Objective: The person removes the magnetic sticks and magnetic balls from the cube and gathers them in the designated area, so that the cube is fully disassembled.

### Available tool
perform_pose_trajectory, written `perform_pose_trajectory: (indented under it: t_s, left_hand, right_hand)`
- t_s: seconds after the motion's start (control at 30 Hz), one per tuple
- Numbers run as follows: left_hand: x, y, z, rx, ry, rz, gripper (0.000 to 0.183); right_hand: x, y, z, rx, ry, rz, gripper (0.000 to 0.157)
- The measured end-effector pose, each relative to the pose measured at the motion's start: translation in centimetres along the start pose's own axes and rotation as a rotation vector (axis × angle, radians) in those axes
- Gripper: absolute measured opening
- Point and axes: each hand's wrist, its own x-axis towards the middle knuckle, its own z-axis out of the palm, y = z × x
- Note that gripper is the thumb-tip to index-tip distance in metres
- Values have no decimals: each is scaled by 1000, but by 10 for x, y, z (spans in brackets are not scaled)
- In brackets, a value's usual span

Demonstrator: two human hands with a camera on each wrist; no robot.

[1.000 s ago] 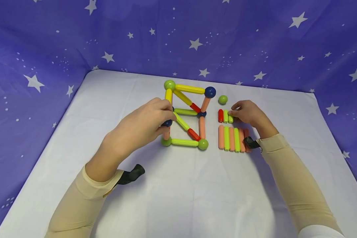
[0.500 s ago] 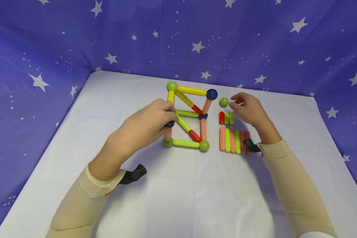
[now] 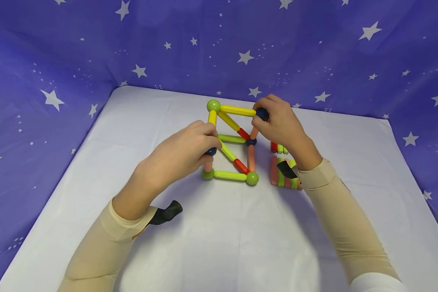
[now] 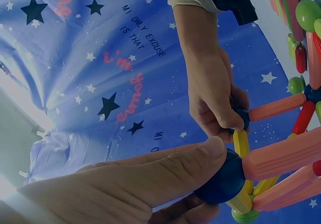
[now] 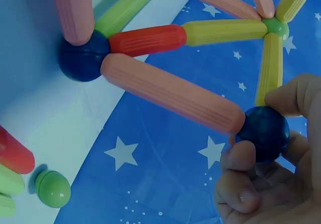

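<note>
In the head view, the frame (image 3: 228, 151) stood on the white table (image 3: 219, 235), the left hand (image 3: 179, 154) clamped on its near blue ball (image 3: 211, 151) at 8 o'clock, the right hand (image 3: 281, 121) on its far blue ball (image 3: 263, 114) at 2 o'clock. In the left wrist view, a pink stick (image 4: 283, 154) ran from the near blue ball toward 2 o'clock. In the right wrist view, 1 loose green ball (image 5: 52, 189) lay at 8 o'clock.

Glare flares in the dim left-wrist view.
</note>
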Motion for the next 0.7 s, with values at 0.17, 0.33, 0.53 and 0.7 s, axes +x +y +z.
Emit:
perform_pose_trajectory:
  t_s: [0.17, 0.33, 0.53, 0.7]
  left_hand:
    - [1, 0, 1, 6, -9, -6, 20]
    - [2, 1, 0, 8, -11, -6, 20]
    - [2, 1, 0, 8, -10, 0, 20]
    - [2, 1, 1, 5, -11, -4, 20]
  right_hand:
    - [0, 1, 2, 8, 34, -4, 21]
    - [1, 0, 2, 15, 43, -1, 20]
    - [4, -1, 0, 3, 0, 26, 21]
    - [5, 0, -4, -7, -33, 37, 18]
